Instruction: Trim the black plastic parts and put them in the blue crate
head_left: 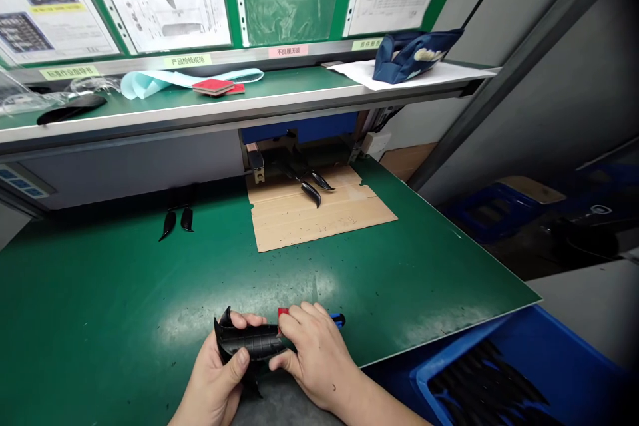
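Observation:
My left hand is closed around a black curved plastic part with pointed, hooked ends, low over the front of the green table. Its thumb presses on the ribbed face, and the fingers go behind. My right hand is closed at the part's right end. A tool with a blue and black end sticks out beyond its knuckles, and a bit of red shows by the index finger. The tool's working tip and most of its body are hidden by the fingers.
Similar black parts lie on a cardboard sheet and on the table's left side. A blue bin with several black parts stands at the lower right. The shelf carries red-grey pads and a navy pouch.

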`<state>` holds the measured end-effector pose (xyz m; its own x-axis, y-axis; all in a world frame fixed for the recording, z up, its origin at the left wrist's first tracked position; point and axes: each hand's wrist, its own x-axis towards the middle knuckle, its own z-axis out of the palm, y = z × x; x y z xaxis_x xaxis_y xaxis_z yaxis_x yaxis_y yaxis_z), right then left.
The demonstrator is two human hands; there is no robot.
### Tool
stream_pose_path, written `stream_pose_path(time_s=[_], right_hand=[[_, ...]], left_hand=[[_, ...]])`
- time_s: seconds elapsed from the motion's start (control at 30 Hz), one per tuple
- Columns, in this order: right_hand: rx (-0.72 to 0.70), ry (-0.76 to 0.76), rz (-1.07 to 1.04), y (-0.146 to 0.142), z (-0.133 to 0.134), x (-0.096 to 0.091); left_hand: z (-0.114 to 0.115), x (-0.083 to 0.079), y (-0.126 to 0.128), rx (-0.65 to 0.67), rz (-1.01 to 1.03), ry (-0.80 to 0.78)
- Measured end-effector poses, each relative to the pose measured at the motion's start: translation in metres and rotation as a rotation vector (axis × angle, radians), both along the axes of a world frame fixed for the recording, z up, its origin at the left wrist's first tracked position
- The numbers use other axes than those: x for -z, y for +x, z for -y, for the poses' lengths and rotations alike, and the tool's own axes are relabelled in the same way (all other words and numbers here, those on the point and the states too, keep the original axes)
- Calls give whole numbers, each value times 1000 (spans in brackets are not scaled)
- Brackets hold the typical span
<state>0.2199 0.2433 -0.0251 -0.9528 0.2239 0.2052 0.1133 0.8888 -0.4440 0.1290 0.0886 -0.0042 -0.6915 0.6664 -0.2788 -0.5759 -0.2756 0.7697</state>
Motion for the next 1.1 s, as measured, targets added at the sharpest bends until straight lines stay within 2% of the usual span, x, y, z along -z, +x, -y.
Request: stream_pose_path(time_s=[0.23, 0.4, 0.6, 0.73, 0.87, 1.1], right_hand=[[9, 43, 18, 1, 0, 6], [21, 53, 67, 1, 1, 6], [9, 19, 130, 0, -1, 4], [10, -42, 83, 0, -2, -2], [56, -113, -36, 0, -1, -19], [81, -220, -208, 0, 5, -47]], left_hand=[[3, 8, 0, 37, -59, -16], [2, 6, 1, 16, -71, -43], [0, 7, 2, -3, -83, -42], [2, 6, -1, 23, -106, -22], [2, -7, -2, 33, -88, 10], [-5, -42, 7, -83, 13, 29]])
